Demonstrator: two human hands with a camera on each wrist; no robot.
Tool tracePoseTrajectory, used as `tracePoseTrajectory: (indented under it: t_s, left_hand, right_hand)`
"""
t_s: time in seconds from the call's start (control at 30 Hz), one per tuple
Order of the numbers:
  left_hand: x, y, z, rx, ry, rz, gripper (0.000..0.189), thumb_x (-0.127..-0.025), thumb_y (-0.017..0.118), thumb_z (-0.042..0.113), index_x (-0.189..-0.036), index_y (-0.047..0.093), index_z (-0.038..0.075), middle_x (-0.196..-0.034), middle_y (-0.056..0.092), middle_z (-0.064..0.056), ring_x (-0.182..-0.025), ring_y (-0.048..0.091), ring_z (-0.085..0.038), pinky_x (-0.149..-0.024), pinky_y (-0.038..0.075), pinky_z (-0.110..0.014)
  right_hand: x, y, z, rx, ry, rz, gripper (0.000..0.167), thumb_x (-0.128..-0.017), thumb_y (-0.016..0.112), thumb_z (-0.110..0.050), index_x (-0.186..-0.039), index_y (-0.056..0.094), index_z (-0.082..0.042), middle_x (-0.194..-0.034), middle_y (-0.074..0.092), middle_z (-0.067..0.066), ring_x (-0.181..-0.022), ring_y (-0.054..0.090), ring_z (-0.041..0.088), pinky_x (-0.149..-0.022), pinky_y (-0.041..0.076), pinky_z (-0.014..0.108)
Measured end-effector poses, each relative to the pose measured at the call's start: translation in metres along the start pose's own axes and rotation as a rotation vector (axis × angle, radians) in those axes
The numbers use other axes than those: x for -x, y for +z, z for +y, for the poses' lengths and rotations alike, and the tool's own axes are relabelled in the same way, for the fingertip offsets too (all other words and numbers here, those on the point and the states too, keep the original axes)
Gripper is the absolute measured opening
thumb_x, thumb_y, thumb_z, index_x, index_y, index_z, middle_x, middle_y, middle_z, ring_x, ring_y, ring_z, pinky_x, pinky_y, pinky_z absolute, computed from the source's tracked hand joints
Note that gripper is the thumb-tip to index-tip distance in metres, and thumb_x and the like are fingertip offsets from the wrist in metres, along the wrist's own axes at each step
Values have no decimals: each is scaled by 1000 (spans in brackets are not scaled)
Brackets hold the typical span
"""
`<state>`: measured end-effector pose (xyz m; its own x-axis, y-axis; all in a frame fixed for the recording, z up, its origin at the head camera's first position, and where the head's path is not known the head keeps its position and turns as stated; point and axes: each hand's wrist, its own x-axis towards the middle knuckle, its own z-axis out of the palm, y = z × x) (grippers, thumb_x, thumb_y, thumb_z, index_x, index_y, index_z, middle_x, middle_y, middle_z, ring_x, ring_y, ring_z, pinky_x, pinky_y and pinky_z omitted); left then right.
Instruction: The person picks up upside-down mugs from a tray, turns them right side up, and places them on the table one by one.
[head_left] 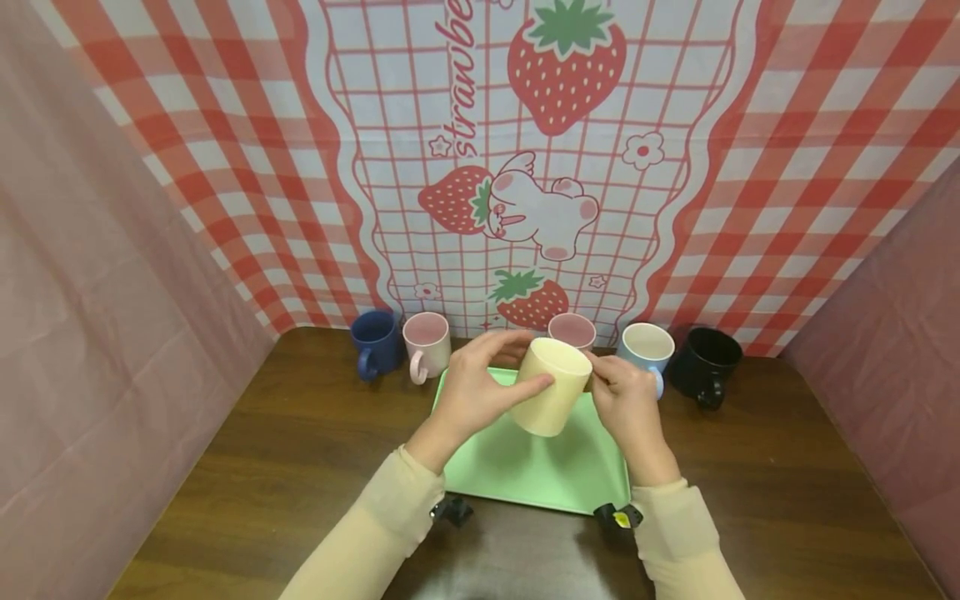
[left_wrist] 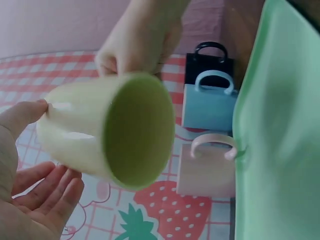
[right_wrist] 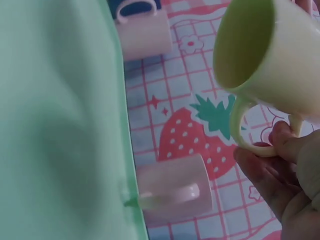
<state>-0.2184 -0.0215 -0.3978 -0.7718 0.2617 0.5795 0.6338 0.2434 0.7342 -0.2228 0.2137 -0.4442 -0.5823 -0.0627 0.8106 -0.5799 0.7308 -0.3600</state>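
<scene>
A pale yellow mug (head_left: 553,392) is held up over the light green tray (head_left: 525,467), its open top tilted. My left hand (head_left: 483,383) holds the mug's side, thumb on the near face and fingers around the far side. In the left wrist view, the thumb and fingertips of that hand (left_wrist: 40,195) lie on opposite sides of the mug near its base. My right hand (head_left: 630,400) pinches the mug's handle (right_wrist: 255,149) between thumb and fingers, as the right wrist view shows.
Along the back stand a dark blue mug (head_left: 377,343), a pink mug (head_left: 427,342), another pink mug (head_left: 572,327) behind the tray, a light blue mug (head_left: 647,343) and a black mug (head_left: 705,362). A strawberry-patterned cloth (head_left: 645,208) hangs behind the wooden table (head_left: 262,467).
</scene>
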Motion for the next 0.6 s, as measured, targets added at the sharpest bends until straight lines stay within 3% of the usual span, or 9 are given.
tracePoseTrajectory:
  t_s: [0.13, 0.27, 0.47, 0.6]
  left_hand:
    - [-3, -4, -1, 112, -4, 22, 41, -95, 87, 12, -132, 74, 1, -120, 78, -14, -104, 78, -25, -93, 64, -40]
    - [-4, -9, -3, 208, -62, 68, 28, -106, 71, 8, -130, 73, -6, -123, 77, -22, -106, 78, -34, -94, 64, -39]
    - [-1, -17, -11, 304, -196, 126, 25, -108, 66, 4, -129, 72, -9, -123, 76, -25, -107, 77, -40, -95, 63, -36]
    - [1, -17, -16, 325, -253, 115, 26, -107, 67, 3, -128, 71, -11, -124, 75, -26, -107, 77, -39, -96, 63, -40]
  right_hand:
    - [4, 6, -3, -62, 69, -29, 20, -76, 74, 19, -73, 75, -1, -70, 73, 10, -56, 62, 22, -53, 49, 45]
    - [8, 11, -8, -166, 224, -105, 19, -77, 72, 17, -72, 74, -2, -65, 69, 8, -57, 46, 12, -52, 43, 38]
    - [11, 13, -18, -436, 597, -231, 15, -87, 65, 16, -82, 77, 9, -68, 70, 6, -62, 52, 9, -56, 46, 26]
    - [15, 13, -23, -657, 742, -250, 15, -92, 62, 18, -88, 75, 15, -69, 72, 1, -64, 66, 10, -63, 60, 29]
